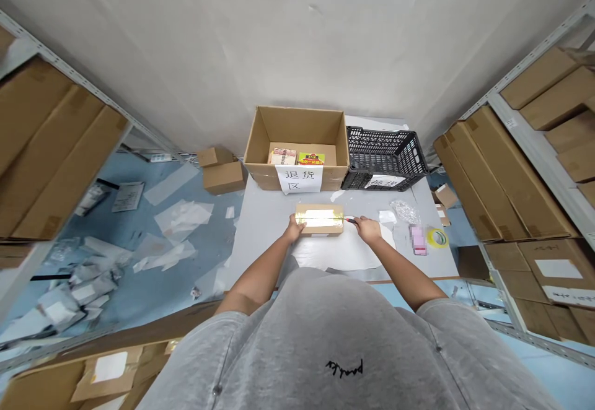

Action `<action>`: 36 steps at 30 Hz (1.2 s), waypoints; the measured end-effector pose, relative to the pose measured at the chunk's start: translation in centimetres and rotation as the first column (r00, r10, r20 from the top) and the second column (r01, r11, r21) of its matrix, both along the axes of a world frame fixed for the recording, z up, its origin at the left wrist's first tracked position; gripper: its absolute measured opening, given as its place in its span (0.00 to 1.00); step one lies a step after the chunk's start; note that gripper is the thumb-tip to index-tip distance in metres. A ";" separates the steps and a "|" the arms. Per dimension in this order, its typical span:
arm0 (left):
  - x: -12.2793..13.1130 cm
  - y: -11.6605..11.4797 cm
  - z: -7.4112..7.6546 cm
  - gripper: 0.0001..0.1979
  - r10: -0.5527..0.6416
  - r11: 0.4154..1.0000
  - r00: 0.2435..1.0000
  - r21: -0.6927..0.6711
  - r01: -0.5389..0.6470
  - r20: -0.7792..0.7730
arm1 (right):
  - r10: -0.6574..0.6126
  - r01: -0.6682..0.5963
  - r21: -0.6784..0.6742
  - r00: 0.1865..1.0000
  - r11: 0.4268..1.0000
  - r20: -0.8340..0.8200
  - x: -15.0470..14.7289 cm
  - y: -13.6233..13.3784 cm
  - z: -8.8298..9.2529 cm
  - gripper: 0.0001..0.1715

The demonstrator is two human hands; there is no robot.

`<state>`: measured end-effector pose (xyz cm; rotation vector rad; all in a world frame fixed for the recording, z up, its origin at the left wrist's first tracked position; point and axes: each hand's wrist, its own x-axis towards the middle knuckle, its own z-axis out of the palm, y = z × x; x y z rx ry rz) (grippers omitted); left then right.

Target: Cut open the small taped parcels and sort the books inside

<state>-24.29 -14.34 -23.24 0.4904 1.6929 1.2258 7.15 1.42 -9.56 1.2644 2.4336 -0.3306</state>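
Note:
A small cardboard box [319, 231] lies on the table in front of me, with shiny clear tape along its top. My left hand [294, 229] grips the box's left end, its thumb over the top edge. In my right hand [369, 229] is a slim cutting knife [352, 220] with a red and black handle. The knife points left, and its tip meets the taped right end of the box. White paper [339, 255] is spread under and in front of the box.
Behind stand an open carton [297, 119] with several small packages and a black plastic crate [385, 143]. To the right lie bubble wrap [404, 212], a pink pack [418, 240] and a tape roll [437, 238]. Shelves of cartons flank the table; paper scraps [183, 221] litter the floor.

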 end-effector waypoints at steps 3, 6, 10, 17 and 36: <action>0.0 0.2 0.2 0.41 -0.001 1.000 1.000 -0.015 0.001 -0.017 | -0.095 0.096 0.021 0.995 0.995 -0.040 2.0 -0.3 -1.2 0.24; 0.1 0.3 0.5 0.41 -0.002 1.000 0.999 -0.014 0.002 -0.033 | -0.253 0.252 -0.022 0.966 0.967 -0.060 3.6 -0.7 -3.3 0.24; 0.5 -0.5 0.8 0.43 0.014 1.000 0.999 0.005 -0.014 -0.042 | -0.397 0.386 -0.202 0.918 0.900 -0.015 3.8 -1.6 -7.2 0.25; 1.7 -2.1 1.2 0.48 0.051 0.997 0.997 0.052 -0.048 -0.063 | -0.449 0.436 -0.269 0.893 0.859 0.015 1.4 -3.0 -12.2 0.37; 1.8 -5.4 1.8 0.60 -0.087 0.994 0.984 0.046 0.096 -0.156 | -0.459 0.095 -0.547 0.673 0.832 -0.581 -2.8 -4.2 -10.4 0.62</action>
